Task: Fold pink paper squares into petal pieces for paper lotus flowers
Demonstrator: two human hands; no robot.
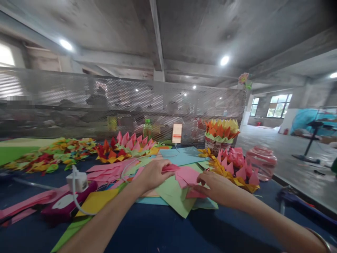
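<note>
L hand (pixel 154 174) pinching folded pink piece (pixel 170 168), long axis approx. L–R, tip toward R hand (pixel 212 184). Loose pink sheets (pixel 187 175) lie btwn hands, R fingers nearer, curled at R edge; can't tell if gripping. Sheets on lt green paper (pixel 179 199), dk blue tabletop (pixel 163 232). Mesh screen (pixel 184 96) behind, concrete ceiling (pixel 200 31) w/ lights.
</note>
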